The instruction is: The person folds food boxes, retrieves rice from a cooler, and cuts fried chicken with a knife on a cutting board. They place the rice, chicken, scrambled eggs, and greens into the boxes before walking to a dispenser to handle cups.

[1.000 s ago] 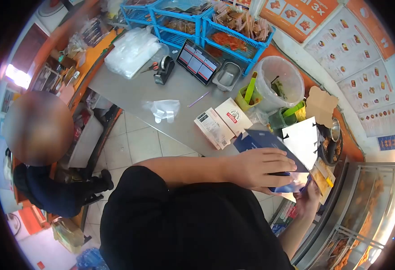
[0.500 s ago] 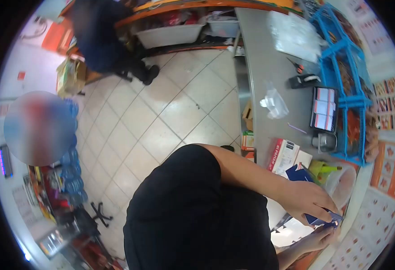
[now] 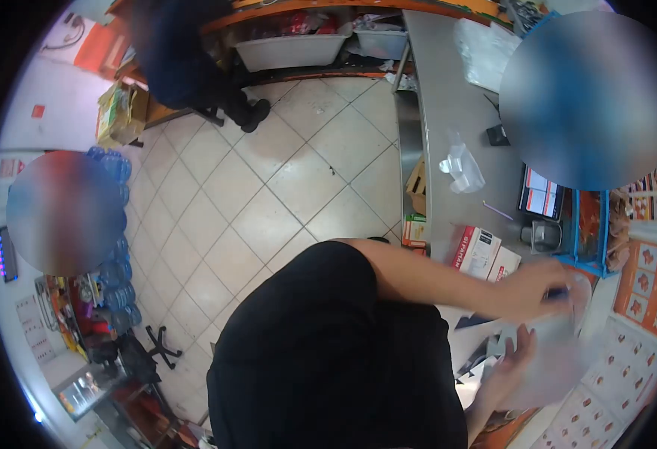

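My left hand [image 3: 530, 293], blurred by motion, is curled over the rim of a clear round tub [image 3: 581, 290]. A small dark patch shows at its fingers; I cannot tell what it is. Lower down, my right hand [image 3: 509, 367] is raised, with a pale, see-through plastic bag [image 3: 557, 367] smeared by motion at its fingers. Just left of the tub lies a red-and-white carton [image 3: 482, 253]. Dark blue card shows partly beneath my left forearm.
The steel counter [image 3: 437, 97] holds a tablet [image 3: 542, 191], a metal container [image 3: 545, 236], a purple stick [image 3: 497, 209] and clear plastic [image 3: 463, 168]. A blue basket [image 3: 590, 224] stands along the wall. Across the tiled floor [image 3: 283, 165] is a person in dark clothes [image 3: 186, 67].
My hands were together on a dark blue folded box; now they are apart. The left has moved up toward the tub, and the pale bag has appeared at my right hand.
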`<control>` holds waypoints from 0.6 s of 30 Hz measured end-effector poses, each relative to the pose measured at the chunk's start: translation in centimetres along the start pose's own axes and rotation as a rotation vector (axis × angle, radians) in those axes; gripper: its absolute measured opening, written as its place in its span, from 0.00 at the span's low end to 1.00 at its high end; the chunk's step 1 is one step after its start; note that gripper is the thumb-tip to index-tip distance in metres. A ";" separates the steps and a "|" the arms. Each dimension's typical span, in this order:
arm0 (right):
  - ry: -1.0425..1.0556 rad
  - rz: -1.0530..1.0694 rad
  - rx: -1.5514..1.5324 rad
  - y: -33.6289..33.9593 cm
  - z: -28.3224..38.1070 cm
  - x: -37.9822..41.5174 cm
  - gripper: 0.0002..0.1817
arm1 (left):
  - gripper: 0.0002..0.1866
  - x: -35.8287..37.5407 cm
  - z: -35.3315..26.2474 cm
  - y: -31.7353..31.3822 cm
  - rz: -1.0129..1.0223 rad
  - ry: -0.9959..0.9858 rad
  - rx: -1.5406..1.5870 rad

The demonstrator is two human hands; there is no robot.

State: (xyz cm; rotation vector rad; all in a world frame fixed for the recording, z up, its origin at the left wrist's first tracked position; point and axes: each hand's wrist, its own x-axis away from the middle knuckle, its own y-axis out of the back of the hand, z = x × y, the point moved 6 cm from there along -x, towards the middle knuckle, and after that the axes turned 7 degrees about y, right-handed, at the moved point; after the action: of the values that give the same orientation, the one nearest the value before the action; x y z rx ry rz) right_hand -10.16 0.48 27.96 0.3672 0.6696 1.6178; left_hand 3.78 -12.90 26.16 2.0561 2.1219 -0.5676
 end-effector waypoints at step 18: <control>-1.026 -0.126 -0.988 -4.2 -7.3 18.2 0.09 | 0.26 15.0 5.2 -6.9 1.760 0.446 0.150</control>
State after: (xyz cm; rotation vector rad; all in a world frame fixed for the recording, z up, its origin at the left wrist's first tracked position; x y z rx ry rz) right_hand -14.18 16.86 17.18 0.3359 -0.8477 1.2214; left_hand -4.77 -0.70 17.36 3.1210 -0.2767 0.0676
